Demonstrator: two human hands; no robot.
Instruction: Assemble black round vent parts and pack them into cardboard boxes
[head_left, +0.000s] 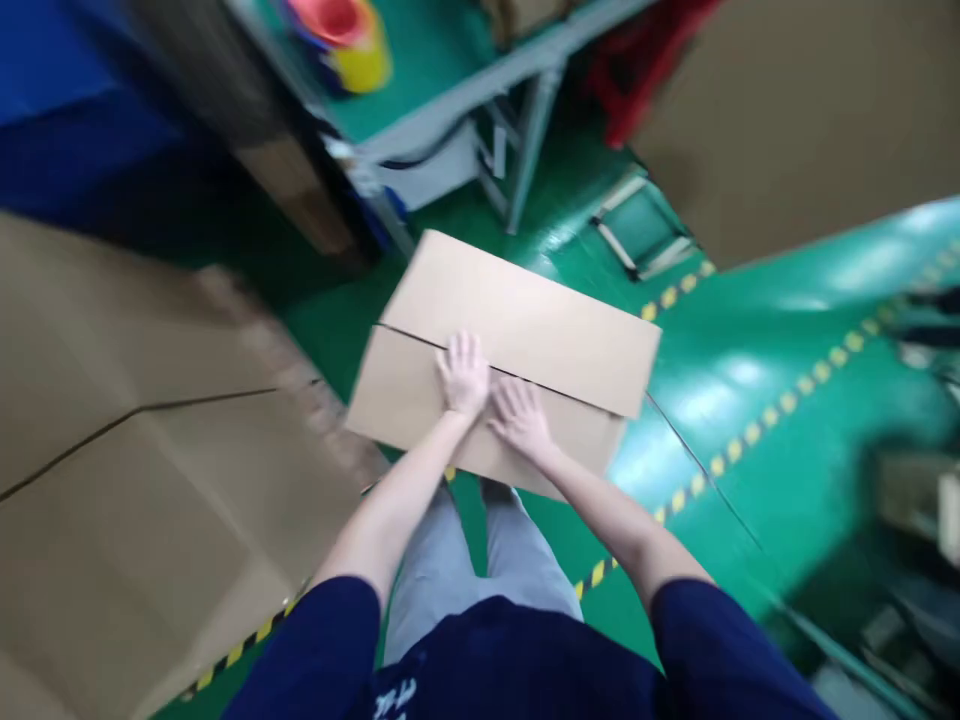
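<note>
A closed brown cardboard box [525, 320] stands on the green floor in front of my legs, its two top flaps meeting in a dark seam. My left hand [463, 375] lies flat on the near flap at the seam, fingers stretched out. Right beside it, my right hand [520, 418] also presses flat on the near flap with its fingers spread. Neither hand holds anything. The picture is smeared by motion.
Large cardboard boxes [135, 450] fill the left side, and another brown box [810, 110] stands at the upper right. A metal-legged bench [480, 90] with a green top carries red and yellow containers [349, 40]. Yellow-black hazard tape [750, 430] crosses the floor.
</note>
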